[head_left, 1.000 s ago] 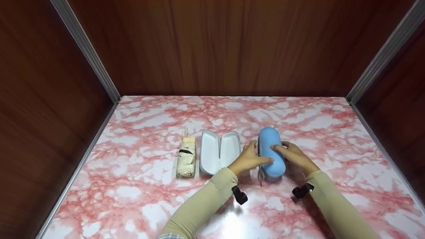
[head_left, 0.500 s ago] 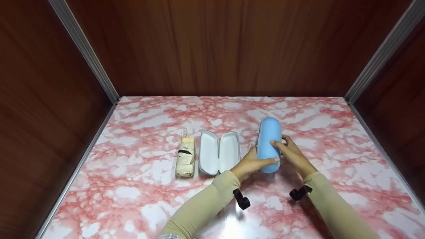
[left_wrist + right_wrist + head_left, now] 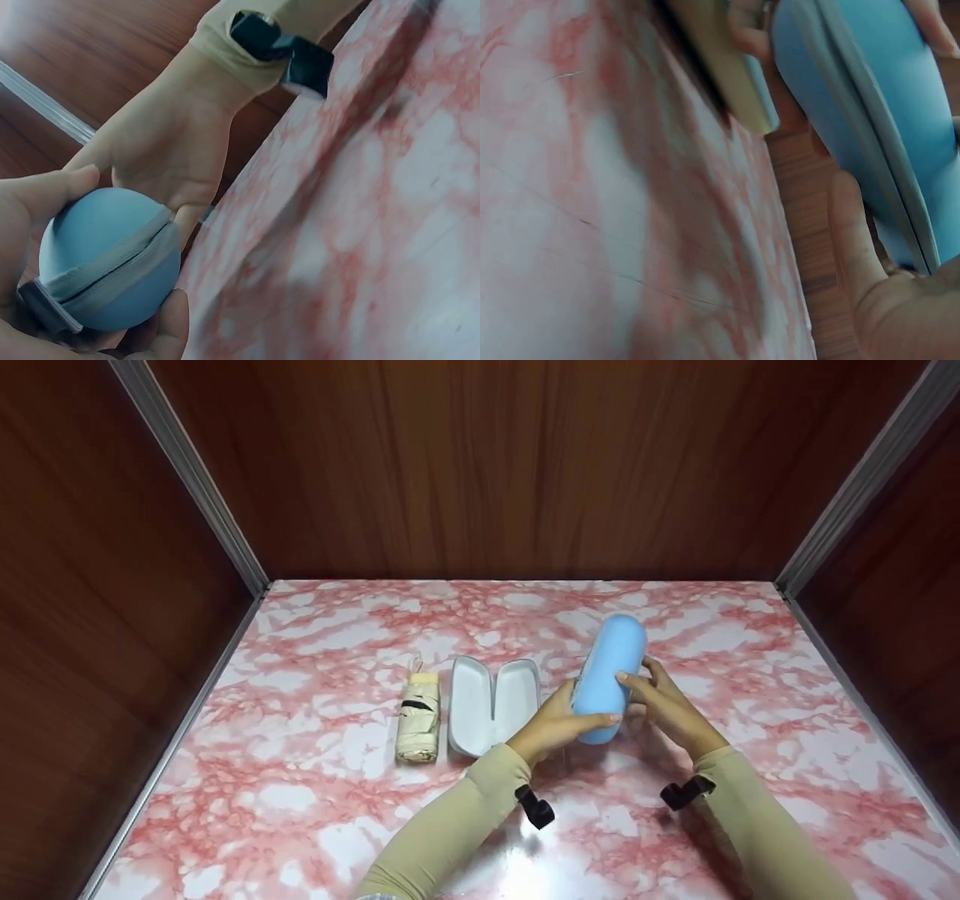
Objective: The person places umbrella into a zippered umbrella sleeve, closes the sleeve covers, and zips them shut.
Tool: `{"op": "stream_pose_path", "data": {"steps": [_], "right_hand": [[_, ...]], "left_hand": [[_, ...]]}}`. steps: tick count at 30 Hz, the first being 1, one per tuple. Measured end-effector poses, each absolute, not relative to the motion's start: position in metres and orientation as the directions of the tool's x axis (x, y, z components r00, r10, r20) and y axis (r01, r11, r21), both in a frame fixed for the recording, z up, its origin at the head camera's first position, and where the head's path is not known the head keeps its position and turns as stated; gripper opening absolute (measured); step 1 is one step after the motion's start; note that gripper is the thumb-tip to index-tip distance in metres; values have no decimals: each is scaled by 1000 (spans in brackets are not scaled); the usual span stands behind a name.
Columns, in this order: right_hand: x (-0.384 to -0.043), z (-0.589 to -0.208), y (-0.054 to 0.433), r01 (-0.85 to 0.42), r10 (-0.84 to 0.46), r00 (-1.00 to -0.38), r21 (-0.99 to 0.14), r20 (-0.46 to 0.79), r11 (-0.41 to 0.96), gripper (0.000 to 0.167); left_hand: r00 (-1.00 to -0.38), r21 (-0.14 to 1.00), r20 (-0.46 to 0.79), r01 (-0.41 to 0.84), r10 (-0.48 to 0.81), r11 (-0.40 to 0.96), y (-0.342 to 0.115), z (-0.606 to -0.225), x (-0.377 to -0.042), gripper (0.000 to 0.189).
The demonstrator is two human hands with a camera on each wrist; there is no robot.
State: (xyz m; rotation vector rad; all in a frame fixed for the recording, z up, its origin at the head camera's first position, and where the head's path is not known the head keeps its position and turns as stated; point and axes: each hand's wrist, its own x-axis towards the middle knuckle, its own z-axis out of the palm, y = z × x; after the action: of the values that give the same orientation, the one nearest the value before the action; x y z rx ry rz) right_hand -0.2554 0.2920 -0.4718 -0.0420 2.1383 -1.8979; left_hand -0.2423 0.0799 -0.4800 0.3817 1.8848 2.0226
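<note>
A blue zippered case [image 3: 611, 679], long and rounded at the ends, is held above the table between both hands. My left hand [image 3: 555, 724] grips its near left part, thumb laid across the top. On the right side, my right hand [image 3: 667, 709] holds it with the thumb on top and fingers curled underneath. A grey zipper band [image 3: 112, 266] runs round the case, with a dark tab [image 3: 49, 307] at the end in the left wrist view. The zipper looks closed. Left of the hands, a glasses case [image 3: 472, 709] lies spread apart, pale inside.
A folded beige umbrella [image 3: 418, 727] with a yellow handle lies left of the glasses case. The red-and-white marbled table [image 3: 300, 802] is enclosed by dark wooden panels [image 3: 480, 472] with grey metal corner strips [image 3: 195, 472].
Both hands have raised the blue case from the table and moved it away from me. Its far end now tilts to the right. The umbrella and glasses case have stayed put.
</note>
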Motion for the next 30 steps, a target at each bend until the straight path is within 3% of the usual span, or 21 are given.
{"op": "stream_pose_path", "data": {"steps": [3, 6, 11, 17, 22, 30], "right_hand": [[-256, -469, 297, 137, -231, -962, -989, -145, 54, 80], [-257, -468, 300, 113, -240, -965, -993, -102, -30, 79], [-256, -470, 304, 68, -234, -970, -998, -67, 1, 80], [-254, -472, 308, 23, -236, -971, -997, -39, 70, 78], [-253, -471, 315, -84, -162, -985, -990, 64, 116, 82], [-251, -466, 318, -147, -221, -966, -988, 135, 39, 84]], "left_hand": [[-912, 1000, -2, -13, 409, -26, 75, -476, -244, 79], [-924, 991, 54, 97, 380, 95, 70, -474, -247, 82], [-924, 911, 146, 265, 355, 315, 64, -473, -252, 86], [-895, 856, 217, 366, 389, 365, 54, -467, -257, 86], [-833, 721, 307, 519, 460, 459, 40, -454, -263, 84], [-757, 620, 377, 635, 534, 461, 25, -442, -268, 80]]}}
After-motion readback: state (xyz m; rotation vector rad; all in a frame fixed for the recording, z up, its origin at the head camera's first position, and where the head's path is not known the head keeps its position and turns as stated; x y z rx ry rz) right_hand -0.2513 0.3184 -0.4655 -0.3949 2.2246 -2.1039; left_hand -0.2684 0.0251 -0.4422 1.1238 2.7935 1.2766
